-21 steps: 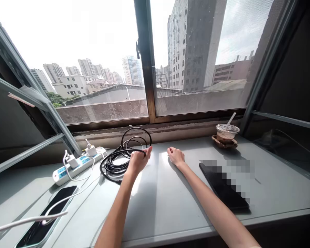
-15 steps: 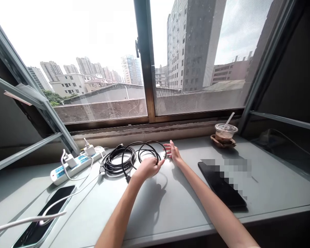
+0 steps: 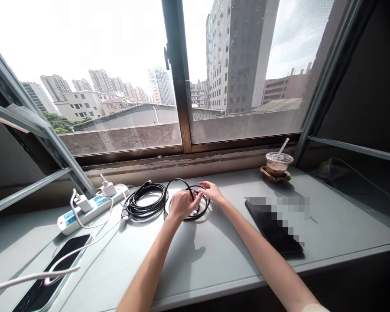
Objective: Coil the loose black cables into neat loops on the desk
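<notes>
A black cable (image 3: 179, 179) arches up and runs into my left hand (image 3: 183, 203), which is closed on it above the table. Its loops hang or lie just below and right of that hand, and a plug end shows near the wrist. My right hand (image 3: 213, 193) is beside the loops, fingers stretched toward my left hand and apart; whether they touch the cable I cannot make out. To the left lies a coiled bundle of black cable (image 3: 138, 211) with connectors at its ends.
A white power strip (image 3: 79, 218) with plugged-in chargers stands at left, near a phone (image 3: 56, 268) crossed by a white cable. On the right are a dark flat device (image 3: 269, 229), partly pixelated, and a lidded drink cup (image 3: 278, 164) in a brown holder. A window backs the table.
My left hand has turned and moved slightly up, and the cable loops are now lower and closer to the table. My right hand has reached leftward toward it. The view has shifted slightly.
</notes>
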Demonstrator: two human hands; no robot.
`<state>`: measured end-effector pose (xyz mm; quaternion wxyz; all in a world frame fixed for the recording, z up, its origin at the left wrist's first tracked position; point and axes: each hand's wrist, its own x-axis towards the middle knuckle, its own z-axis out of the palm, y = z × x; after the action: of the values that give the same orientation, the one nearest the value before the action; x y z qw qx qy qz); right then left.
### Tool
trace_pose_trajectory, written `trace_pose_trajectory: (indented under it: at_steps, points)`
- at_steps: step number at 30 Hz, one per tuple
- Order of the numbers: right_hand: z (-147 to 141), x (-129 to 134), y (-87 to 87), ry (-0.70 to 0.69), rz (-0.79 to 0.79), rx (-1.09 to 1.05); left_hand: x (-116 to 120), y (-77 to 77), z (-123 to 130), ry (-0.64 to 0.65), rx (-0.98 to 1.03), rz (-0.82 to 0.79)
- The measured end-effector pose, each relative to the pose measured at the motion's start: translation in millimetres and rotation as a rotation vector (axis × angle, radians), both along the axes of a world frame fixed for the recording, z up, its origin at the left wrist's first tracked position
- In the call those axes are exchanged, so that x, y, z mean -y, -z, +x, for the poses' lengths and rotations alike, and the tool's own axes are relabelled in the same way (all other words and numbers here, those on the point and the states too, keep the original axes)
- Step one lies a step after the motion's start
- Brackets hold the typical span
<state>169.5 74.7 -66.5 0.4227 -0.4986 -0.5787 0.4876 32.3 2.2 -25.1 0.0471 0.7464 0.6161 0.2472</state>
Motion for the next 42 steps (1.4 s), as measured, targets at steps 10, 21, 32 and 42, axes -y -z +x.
trace_pose_trajectory:
  at_steps: [10, 21, 32, 42]
  points:
    - [7, 4, -7.3, -0.091, -0.256, -0.042, -19, 0.4, -30, -0.447, 0.262, -0.03]
    - [8, 2, -7.9, -0.364, -0.436, -0.132, -33, 10.2, -25, -0.164, 0.646, -0.329]
    - [8, 8, -26.8, -0.722, -0.569, -0.013, -34, 21.5, -15, -0.073, 0.757, -0.286]
    - [7, 18, -41.2, -0.866, -0.378, 0.278, -34, 14.7, -16, -0.162, 0.847, -0.377]
